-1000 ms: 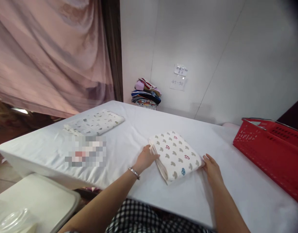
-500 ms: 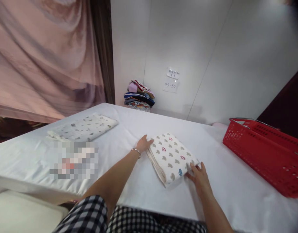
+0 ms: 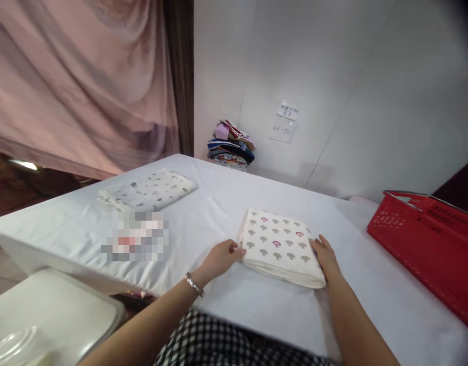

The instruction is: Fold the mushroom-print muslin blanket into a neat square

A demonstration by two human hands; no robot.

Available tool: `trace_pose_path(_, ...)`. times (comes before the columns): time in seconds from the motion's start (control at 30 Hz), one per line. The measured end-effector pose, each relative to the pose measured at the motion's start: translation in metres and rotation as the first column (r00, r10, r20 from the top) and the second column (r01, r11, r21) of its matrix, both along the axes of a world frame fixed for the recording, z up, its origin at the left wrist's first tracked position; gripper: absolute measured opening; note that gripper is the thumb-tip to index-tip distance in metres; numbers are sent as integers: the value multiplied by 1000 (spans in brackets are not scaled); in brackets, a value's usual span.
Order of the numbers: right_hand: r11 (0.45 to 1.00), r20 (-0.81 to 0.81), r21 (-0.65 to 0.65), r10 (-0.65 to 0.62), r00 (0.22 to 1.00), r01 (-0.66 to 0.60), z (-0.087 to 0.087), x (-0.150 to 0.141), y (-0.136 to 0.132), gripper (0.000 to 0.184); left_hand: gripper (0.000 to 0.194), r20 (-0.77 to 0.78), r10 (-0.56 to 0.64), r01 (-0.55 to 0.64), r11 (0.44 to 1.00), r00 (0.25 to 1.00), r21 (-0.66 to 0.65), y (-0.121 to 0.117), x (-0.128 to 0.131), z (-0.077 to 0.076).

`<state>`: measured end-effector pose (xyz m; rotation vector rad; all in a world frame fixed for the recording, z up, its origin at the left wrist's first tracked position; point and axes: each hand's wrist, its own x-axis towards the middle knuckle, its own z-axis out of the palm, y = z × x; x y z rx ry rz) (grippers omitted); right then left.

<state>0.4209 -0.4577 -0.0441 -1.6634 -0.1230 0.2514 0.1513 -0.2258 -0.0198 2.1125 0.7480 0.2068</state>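
Note:
A folded cream cloth printed with grey and red mushroom shapes lies on the white table in front of me. My left hand rests against the cloth's left edge, fingers loosely curled and touching it. My right hand lies along the cloth's right edge with fingers stretched flat. Neither hand grips the cloth; both press its sides. A bracelet sits on my left wrist.
A second folded patterned cloth lies at the far left of the table. A red plastic basket stands at the right. A pile of folded fabrics sits against the wall. A pink curtain hangs left. A white chair seat is below left.
The folded cloth has been turned, so its long folded edge now faces me. My left hand has moved nearer to me along its left side, and my right hand has shifted to its right edge.

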Motion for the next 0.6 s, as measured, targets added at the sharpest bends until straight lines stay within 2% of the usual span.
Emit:
trace_pose_path(0.1, 999, -63, -40, -2, 998, 0, -1, -10, -3, 69, 38, 46, 9, -8, 1000, 999, -16, 8, 3, 4)
trace_pose_path(0.2, 997, -142, 69, 34, 989, -25, -2, -17, -12, 72, 37, 68, 44, -42, 999, 997, -28, 10, 17, 7)
trace_pose_path(0.3, 988, -199, 148, 68, 978, -39, -3, -20, -22, 79, 40, 16, 78, -77, 997, 997, -25, 6, 32, 5)
trace_pose_path(0.47, 996, -152, 74, 66, 986, -56, -3, -25, -23, 76, 32, -34, 97, -98, 994, 995, -43, 3, 44, -5)
trace_pose_path(0.6, 998, -75, 33, 63, 995, -60, -3, -29, -17, 72, 24, -39, 118, -118, 993, 992, 12, 6, 43, -10)
